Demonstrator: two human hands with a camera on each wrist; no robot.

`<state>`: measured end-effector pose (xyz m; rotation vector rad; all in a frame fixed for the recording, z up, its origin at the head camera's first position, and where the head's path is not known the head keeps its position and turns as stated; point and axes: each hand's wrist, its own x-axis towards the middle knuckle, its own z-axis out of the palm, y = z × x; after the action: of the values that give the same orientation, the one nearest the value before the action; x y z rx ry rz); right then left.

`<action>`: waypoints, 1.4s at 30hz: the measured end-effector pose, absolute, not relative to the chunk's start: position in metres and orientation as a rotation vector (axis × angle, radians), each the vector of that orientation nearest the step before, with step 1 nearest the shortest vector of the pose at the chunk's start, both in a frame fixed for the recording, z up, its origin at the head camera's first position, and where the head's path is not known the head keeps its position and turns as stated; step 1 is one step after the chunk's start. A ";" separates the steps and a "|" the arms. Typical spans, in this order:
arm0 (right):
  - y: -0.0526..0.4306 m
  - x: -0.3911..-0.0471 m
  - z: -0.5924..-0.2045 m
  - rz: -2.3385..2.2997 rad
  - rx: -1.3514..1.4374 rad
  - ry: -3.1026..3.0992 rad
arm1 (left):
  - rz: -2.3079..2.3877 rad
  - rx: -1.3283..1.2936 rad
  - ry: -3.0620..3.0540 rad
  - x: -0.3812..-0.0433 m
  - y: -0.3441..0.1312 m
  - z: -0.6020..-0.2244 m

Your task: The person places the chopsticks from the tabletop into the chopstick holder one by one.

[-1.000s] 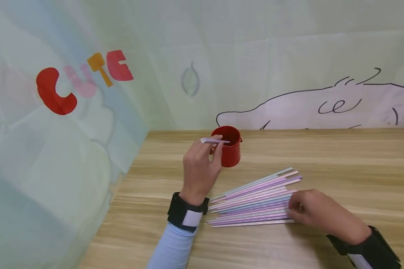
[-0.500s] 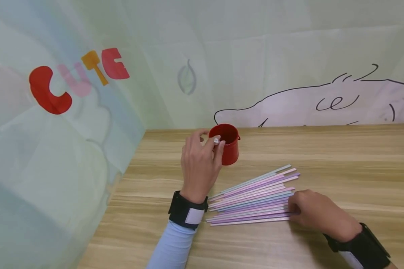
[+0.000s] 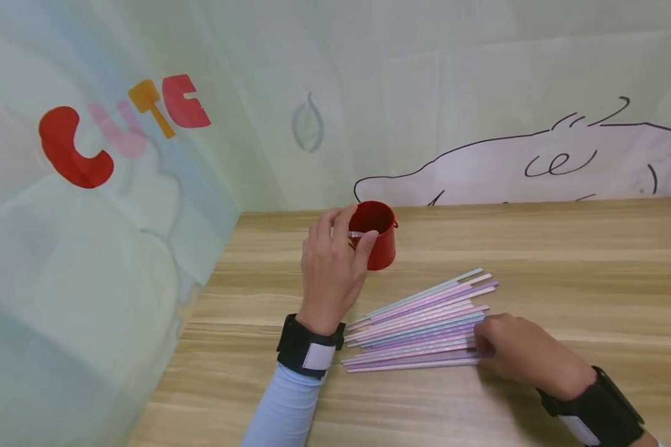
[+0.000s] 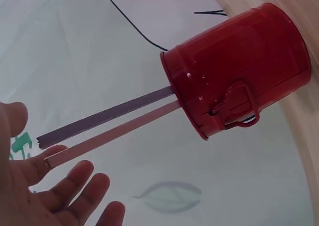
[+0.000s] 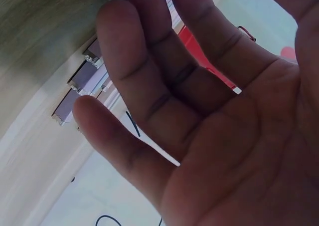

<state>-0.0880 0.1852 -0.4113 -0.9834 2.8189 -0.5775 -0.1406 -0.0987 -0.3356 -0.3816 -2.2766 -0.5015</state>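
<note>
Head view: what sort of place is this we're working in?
Probably a makeshift indoor tabletop workspace: a wood-grain tabletop backed by creased, printed sheets, with colourful CUTE lettering. The wider room isn't visible.

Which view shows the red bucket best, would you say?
Left wrist: the red bucket appears large and whole. Head shows it smaller, partly behind the left hand; right wrist, only parts behind the right hand.

4 colourful letters (image 3: 127, 145), pale backdrop (image 3: 414, 93)
</note>
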 end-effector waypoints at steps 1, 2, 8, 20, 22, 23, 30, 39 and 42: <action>0.185 -0.088 -0.411 -0.578 -0.980 2.818 | -0.502 -0.387 -2.266 -0.140 -0.099 -0.334; 0.185 -0.088 -0.411 -0.575 -0.977 2.816 | -0.503 -0.392 -2.252 -0.139 -0.099 -0.332; 0.182 -0.091 -0.409 -0.518 -0.973 2.827 | -0.546 -0.448 -2.155 -0.130 -0.099 -0.321; 0.181 -0.090 -0.406 -0.500 -0.979 2.818 | -0.590 -0.607 -1.981 -0.108 -0.090 -0.301; 0.182 -0.091 -0.406 -0.515 -1.003 2.797 | -0.581 -0.641 -1.969 -0.105 -0.088 -0.298; 0.183 -0.091 -0.407 -0.525 -1.013 2.785 | -0.574 -0.659 -1.967 -0.103 -0.087 -0.298; 0.194 -0.096 -0.402 -0.740 -1.102 2.670 | -0.544 -0.741 -1.967 -0.101 -0.083 -0.300; 0.198 -0.094 -0.386 -1.087 -1.122 2.632 | -0.506 -0.809 -2.027 -0.101 -0.077 -0.306; 0.197 -0.093 -0.384 -1.178 -1.142 2.657 | -0.478 -0.837 -2.043 -0.100 -0.075 -0.308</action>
<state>-0.0931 0.1971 -0.3836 -1.1422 2.6574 -1.1776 -0.1001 -0.0753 -0.3082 -0.8373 -2.0435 -0.4783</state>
